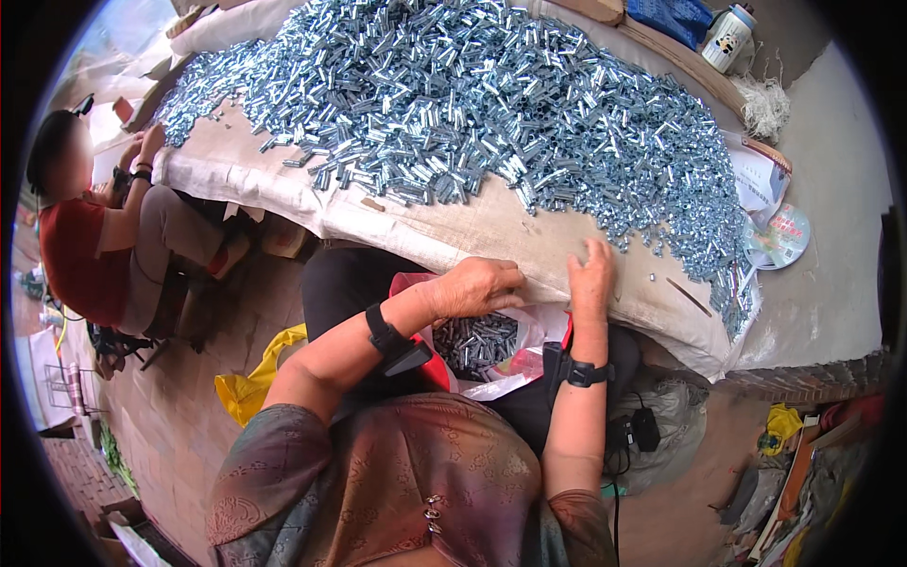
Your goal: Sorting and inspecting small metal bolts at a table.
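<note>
A big heap of small shiny metal sleeves (pixel 472 104) covers a table spread with beige cloth (pixel 453 231). My left hand (pixel 477 286) is curled at the cloth's near edge, fingers closed; whether it holds a piece is hidden. Resting flat on the cloth edge beside it, my right hand (pixel 592 277) has its fingers spread, close to a few stray sleeves. Below both hands, on my lap, a red-rimmed plastic bag (pixel 482 345) holds several of the same metal pieces. Black bands sit on both wrists.
Another person in a red top (pixel 80 236) sits at the table's left end, hands on the cloth. A white jar (pixel 727 38) and frayed cord stand at the far right. A yellow bag (pixel 250 383) lies on the brick floor; clutter fills the lower right.
</note>
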{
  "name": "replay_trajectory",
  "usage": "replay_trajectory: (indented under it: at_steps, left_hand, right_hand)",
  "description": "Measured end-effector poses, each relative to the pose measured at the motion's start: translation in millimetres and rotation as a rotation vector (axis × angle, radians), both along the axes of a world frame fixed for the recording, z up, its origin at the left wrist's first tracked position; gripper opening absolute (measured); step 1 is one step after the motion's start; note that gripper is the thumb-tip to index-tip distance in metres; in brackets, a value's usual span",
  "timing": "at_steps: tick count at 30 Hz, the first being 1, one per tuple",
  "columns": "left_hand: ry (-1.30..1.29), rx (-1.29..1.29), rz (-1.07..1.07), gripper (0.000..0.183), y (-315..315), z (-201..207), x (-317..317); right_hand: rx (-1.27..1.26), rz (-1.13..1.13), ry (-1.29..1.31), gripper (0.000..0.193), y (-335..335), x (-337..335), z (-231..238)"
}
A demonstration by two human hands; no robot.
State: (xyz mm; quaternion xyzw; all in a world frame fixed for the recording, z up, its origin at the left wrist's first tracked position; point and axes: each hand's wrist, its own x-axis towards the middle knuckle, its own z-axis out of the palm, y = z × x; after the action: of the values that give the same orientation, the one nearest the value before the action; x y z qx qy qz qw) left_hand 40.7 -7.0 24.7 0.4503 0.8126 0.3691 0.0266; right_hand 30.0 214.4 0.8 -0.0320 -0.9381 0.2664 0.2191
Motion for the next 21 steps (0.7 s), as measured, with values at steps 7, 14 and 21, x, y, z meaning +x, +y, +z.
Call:
replay_trajectory:
  at_steps: [7, 14, 21]
  left_hand:
    - [0.241, 0.168, 0.677, 0.021, -35.8, -6.2, -47.8]
    - [0.269, -0.124, 0.821, 0.028, -41.1, -16.9, -81.0]
    - [0.218, 0.009, 0.637, 0.029, -27.4, -20.1, -73.1]
  right_hand:
    - [0.18, -0.095, -0.079, 0.038, 7.8, -32.2, 8.1]
    - [0.309, 0.034, 0.074, 0.017, -11.6, -43.8, -4.3]
    - [0.166, 0.072, 0.04, 0.014, -31.4, -26.9, 3.9]
